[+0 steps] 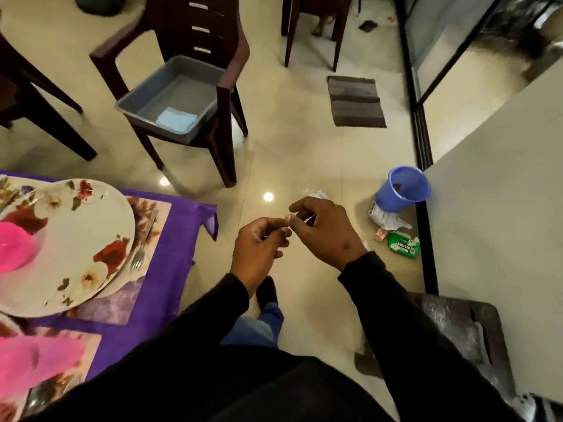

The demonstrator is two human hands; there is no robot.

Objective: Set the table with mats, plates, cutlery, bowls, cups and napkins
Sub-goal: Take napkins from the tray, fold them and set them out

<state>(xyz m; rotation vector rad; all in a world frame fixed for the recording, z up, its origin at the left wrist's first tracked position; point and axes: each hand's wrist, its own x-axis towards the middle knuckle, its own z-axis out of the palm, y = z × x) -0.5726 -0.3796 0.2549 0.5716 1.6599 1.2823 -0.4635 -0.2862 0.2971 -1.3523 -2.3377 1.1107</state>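
My left hand (259, 248) and right hand (326, 229), each grip pinched on something thin I could not identify, stood off the counter (179, 239) beside the floral plate (79, 239). The napkin (176, 118) lay in the grey tub (170, 95) on the chair beyond that plate. Risk, in my judgement: with both hands occupied, it might go unfetched.

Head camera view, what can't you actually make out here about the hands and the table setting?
- What the left hand and right hand pinch: too small and thin, hidden by the fingers.
- Pink bowl on the floral plate: cut off by the left edge.
- Nearer place setting: blurred, partly behind the black sleeve.
- Fork: handle blurred.
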